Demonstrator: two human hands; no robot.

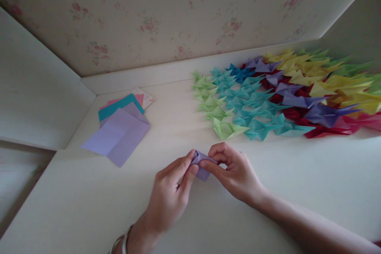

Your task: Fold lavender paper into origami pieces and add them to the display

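Observation:
A small piece of folded purple origami paper [203, 174] is held between both hands, just above the white desk. My left hand [172, 190] pinches its left side between thumb and fingers. From the right, my right hand [233, 170] grips the upper right corner, thumb in front and fingers behind. The paper has several layers, with a lower point hanging below the thumbs. Parts of its folds are hidden by my fingertips.
Purple sheets [127, 135] lie at the left over a teal sheet [121, 108] and pink ones. Rows of folded paper cranes at the back right include light green [228, 129], turquoise [258, 127], purple [326, 114], yellow [342, 85] and red [324, 131] ones. A flowered wall [166, 16] rises behind the desk [89, 202].

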